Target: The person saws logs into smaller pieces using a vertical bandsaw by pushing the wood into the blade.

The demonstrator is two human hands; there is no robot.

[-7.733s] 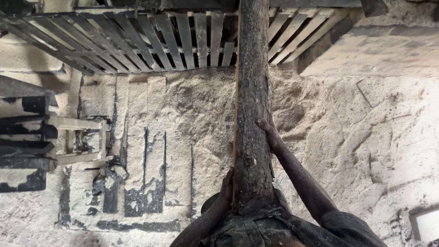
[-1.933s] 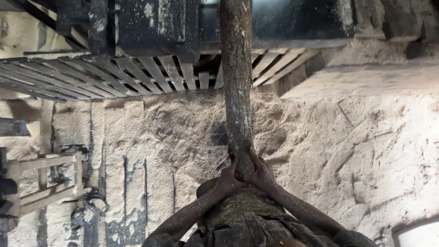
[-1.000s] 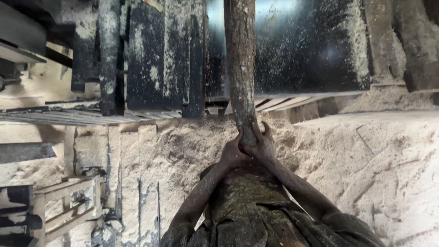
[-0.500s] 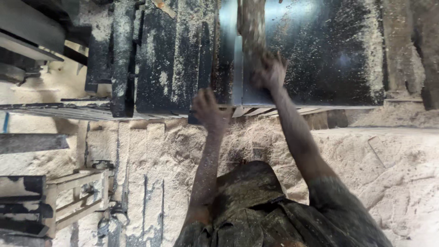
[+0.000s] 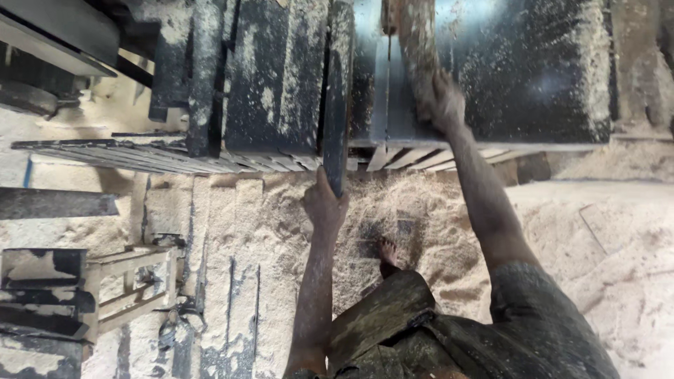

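A rough brown log [image 5: 415, 42] lies on the dark, sawdust-flecked metal machine table [image 5: 533, 77], running away from me. My right hand [image 5: 441, 98] is pressed against the log's near end with the arm stretched out; motion blur hides the fingers. My left hand [image 5: 324, 205] grips the near end of a dark upright metal bar [image 5: 338, 91] at the table's front edge. My bare foot [image 5: 387, 254] stands in the sawdust below.
Thick pale sawdust [image 5: 618, 253] covers the floor. A grate of slanted slats [image 5: 140, 158] runs under the table's front edge. A small wooden frame [image 5: 130, 284] and dark planks [image 5: 42, 203] lie at the left.
Both hands held the log's near end a second ago. The log has slid forward onto the table, my right hand following it, and my left hand has come off onto the metal bar.
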